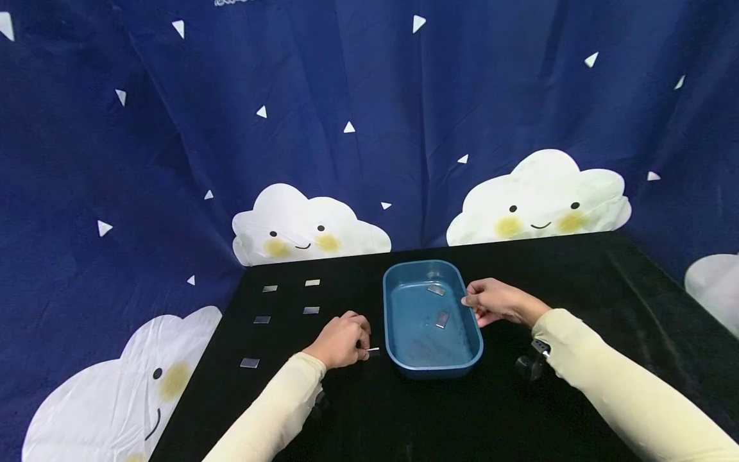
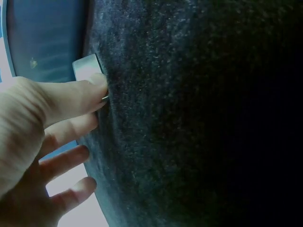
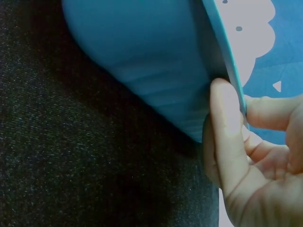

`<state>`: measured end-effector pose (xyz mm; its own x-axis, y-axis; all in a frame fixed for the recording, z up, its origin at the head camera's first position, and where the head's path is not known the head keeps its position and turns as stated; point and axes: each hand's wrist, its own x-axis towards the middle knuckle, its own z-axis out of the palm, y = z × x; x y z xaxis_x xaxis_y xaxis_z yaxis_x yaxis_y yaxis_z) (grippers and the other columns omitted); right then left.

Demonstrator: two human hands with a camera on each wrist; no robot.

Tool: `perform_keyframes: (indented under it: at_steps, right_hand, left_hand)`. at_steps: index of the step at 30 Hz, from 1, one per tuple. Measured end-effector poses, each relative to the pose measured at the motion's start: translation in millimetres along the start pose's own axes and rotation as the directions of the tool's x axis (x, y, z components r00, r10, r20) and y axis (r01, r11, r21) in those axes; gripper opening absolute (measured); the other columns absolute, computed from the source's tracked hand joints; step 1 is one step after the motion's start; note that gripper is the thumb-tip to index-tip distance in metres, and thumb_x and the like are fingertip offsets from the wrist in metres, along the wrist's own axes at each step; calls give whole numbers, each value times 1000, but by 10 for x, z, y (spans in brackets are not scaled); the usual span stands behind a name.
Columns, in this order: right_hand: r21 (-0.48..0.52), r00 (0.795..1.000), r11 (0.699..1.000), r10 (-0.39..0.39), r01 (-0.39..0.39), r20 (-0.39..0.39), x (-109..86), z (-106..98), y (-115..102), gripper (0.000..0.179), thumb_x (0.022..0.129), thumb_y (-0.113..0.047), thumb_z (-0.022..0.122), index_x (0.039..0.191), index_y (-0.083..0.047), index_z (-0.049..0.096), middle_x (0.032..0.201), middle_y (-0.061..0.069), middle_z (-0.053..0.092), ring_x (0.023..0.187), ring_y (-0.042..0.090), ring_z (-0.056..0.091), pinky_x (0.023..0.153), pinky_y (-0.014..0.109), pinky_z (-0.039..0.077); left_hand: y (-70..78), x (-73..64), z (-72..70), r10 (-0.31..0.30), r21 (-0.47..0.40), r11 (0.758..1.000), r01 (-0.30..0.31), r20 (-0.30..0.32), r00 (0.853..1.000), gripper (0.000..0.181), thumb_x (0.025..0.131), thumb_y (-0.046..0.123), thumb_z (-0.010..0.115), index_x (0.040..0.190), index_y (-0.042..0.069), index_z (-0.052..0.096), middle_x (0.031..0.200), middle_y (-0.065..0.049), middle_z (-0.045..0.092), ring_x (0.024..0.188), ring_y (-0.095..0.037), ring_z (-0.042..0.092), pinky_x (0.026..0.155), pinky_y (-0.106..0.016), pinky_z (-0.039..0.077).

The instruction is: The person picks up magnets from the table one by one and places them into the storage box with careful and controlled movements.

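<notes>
My left hand (image 1: pixel 342 341) pinches a small flat metal plate (image 2: pixel 88 67) between thumb and forefinger, just left of a blue plastic tray (image 1: pixel 433 369). In the left wrist view the other fingers are spread apart below the plate. My right hand (image 1: pixel 498 301) grips the tray's right rim, its thumb and fingers on either side of the wall, as the right wrist view shows. Inside the tray lie two similar plates, one near the back (image 1: pixel 436 290) and one nearer the middle (image 1: pixel 442 319).
Several more small metal plates, such as one at the front left (image 1: pixel 249 363), lie spaced out on the black tabletop (image 1: pixel 554 276) left of the tray. Behind the table hangs a blue curtain (image 1: pixel 323 83) with white clouds and triangles.
</notes>
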<state>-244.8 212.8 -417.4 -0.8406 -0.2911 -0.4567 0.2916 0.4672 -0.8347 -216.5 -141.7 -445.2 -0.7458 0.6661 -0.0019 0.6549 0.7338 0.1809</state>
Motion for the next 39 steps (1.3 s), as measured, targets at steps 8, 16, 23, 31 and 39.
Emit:
perform_keyframes:
  at_steps: [8, 16, 23, 31, 39]
  right_hand:
    - [7, 1000, 1000, 29, -28, -13, 22, 0, -16, 10, 100, -17, 52, 95, -8, 50, 75, 1, 58, 64, 9, 61, 61, 23, 57]
    - [-6, 1000, 1000, 14, -14, 1, 47, 26, -90, 10, 101, -17, 52, 95, -9, 49, 74, 0, 56, 63, 8, 60, 59, 22, 56]
    - [-21, 1000, 1000, 19, -19, -7, 35, 22, -89, 11, 101, -17, 52, 95, -8, 50, 74, 0, 55, 65, 9, 60, 61, 23, 57]
    - [-23, 1000, 999, 25, -26, -11, 31, 10, -74, 11, 101, -17, 52, 94, -8, 50, 75, 0, 55, 65, 9, 60, 61, 23, 57]
    - [-26, 999, 999, 37, -37, -9, 4, -24, -58, 11, 101, -17, 51, 96, -8, 51, 76, 0, 55, 66, 9, 61, 63, 23, 58]
  left_hand:
    - [-12, 13, -48, -12, -30, 999, 14, 41, 999, 7, 81, 22, 79, 74, 22, 78, 116, 0, 69, 116, -21, 55, 93, -46, 49]
    - [-79, -54, -190, 17, 69, 997, -17, -9, 1000, 11, 78, 16, 81, 69, 21, 76, 113, 0, 70, 115, -21, 56, 87, -43, 48]
    - [-126, -86, -343, -57, 4, 998, 58, -12, 998, 12, 79, 12, 81, 70, 16, 74, 116, -4, 69, 117, -23, 55, 95, -49, 47]
    - [-185, -141, -488, -44, 36, 998, 46, -52, 998, 15, 78, 11, 81, 67, 17, 73, 116, -5, 70, 117, -25, 56, 94, -50, 48]
    - [-229, -178, -593, -4, 109, 994, 18, -131, 991, 20, 76, 14, 81, 62, 19, 68, 109, -3, 70, 110, -24, 59, 85, -47, 50]
